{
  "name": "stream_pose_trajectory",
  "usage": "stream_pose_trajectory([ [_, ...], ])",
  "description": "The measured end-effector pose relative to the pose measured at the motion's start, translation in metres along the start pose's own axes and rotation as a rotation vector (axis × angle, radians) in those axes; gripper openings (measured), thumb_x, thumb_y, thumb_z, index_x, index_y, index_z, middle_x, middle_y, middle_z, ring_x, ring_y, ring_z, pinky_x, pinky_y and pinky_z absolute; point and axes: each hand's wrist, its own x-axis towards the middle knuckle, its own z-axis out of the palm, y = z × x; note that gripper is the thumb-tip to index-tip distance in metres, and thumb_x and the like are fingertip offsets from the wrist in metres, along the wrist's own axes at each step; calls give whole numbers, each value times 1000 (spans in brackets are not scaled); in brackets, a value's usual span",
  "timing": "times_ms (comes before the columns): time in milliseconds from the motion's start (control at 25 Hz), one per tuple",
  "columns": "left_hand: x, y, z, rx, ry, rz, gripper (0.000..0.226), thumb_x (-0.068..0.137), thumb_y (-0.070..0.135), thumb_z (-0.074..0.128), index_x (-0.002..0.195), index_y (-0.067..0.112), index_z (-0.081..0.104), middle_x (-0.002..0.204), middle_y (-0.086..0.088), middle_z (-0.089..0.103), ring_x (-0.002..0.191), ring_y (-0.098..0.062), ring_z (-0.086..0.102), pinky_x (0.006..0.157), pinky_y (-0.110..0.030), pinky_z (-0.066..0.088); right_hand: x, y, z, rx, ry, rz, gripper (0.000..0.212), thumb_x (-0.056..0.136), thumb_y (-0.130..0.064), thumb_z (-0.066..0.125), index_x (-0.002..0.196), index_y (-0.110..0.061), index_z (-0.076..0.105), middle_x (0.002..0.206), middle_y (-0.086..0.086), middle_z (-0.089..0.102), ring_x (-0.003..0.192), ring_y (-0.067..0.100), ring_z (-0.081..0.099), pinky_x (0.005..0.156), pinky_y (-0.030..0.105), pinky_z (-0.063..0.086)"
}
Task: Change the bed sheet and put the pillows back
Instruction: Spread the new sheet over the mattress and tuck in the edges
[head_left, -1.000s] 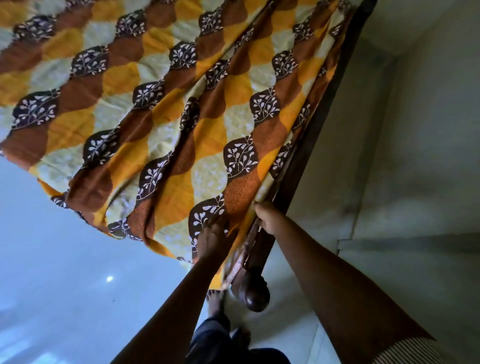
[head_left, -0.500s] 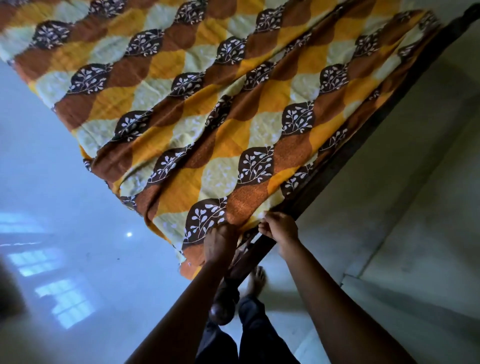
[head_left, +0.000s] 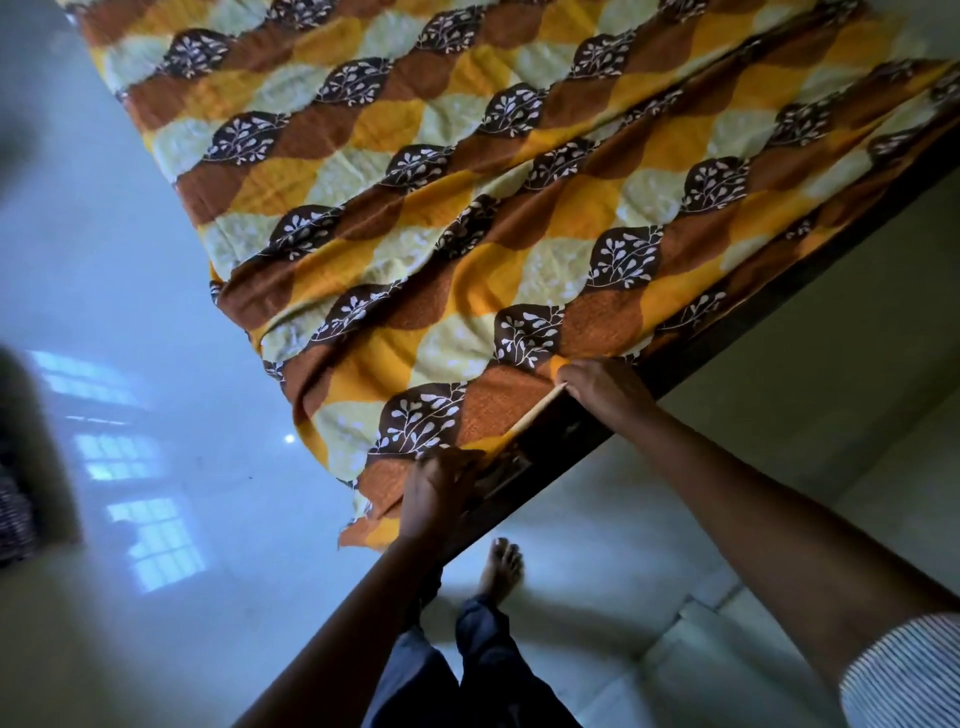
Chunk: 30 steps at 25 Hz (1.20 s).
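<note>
The patterned sheet lies spread over the bed, wrinkled toward the near corner. Both hands hold its edge there: the left hand grips the hanging corner, and the right hand pinches the hem just beside the dark bed frame.

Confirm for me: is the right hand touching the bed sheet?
Touching. The head view shows the right hand pinching the hem of the bed sheet beside the dark bed frame, with no gap between fingers and cloth.
</note>
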Motion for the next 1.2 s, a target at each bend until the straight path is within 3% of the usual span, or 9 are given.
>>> stream_pose_trajectory([
  [80,5,14,12,94,-7,41,40,76,43,48,61,6,53,51,-11,42,54,-1,30,48,-33,30,-2,19,-20,1,107,-125,19,71,3,69,89,-6,67,76,13,65,64,30,65,51,28,48],
  [120,9,24,19,123,-12,45,39,77,39,52,59,5,52,52,-9,36,55,-15,21,47,-34,29,-4,27,-29,-14,176,-143,23,67,5,72,86,-6,68,73,11,65,59,29,64,47,26,48],
  [280,28,45,46,170,-21,35,18,78,21,66,66,8,63,56,-11,54,49,-15,42,49,-34,35,-27,53,-57,-48,373,-93,28,68,6,72,93,-5,69,83,10,69,58,27,66,44,27,52],
  [360,30,46,57,157,-30,48,23,80,23,54,62,8,60,54,-8,52,48,-17,45,48,-31,33,-40,64,-48,-33,373,-27,28,68,4,72,94,-6,71,91,10,70,68,25,69,55,25,53],
  [440,29,36,66,111,-106,-2,25,81,23,49,64,8,61,59,-10,52,55,-12,47,52,-32,41,-44,69,-22,143,238,150,28,80,-2,62,107,-8,68,112,11,66,96,28,66,77,31,52],
  [520,23,26,71,127,-288,-80,25,91,22,52,104,8,69,100,-14,67,92,-16,61,81,-36,49,-47,64,-1,257,18,253,39,88,-2,48,124,-10,59,137,9,51,124,25,51,99,34,44],
  [600,17,30,67,105,-367,-133,34,94,18,52,127,12,56,124,-12,58,114,-23,55,90,-25,40,-52,48,6,314,56,287,43,88,2,47,127,-11,56,142,5,46,129,22,45,101,33,41],
  [840,-2,51,12,75,-268,-169,29,93,14,54,120,19,60,113,4,63,107,-12,58,72,-3,32,-73,-43,1,618,365,333,28,87,-6,54,112,-13,65,118,6,62,110,21,58,90,31,47],
  [1200,-15,-30,-92,-139,-220,-414,24,96,9,47,109,19,63,107,-5,66,91,-17,59,66,-11,41,-47,-195,21,887,339,391,23,87,-4,54,105,-8,67,105,8,69,96,18,63,83,20,47],
])
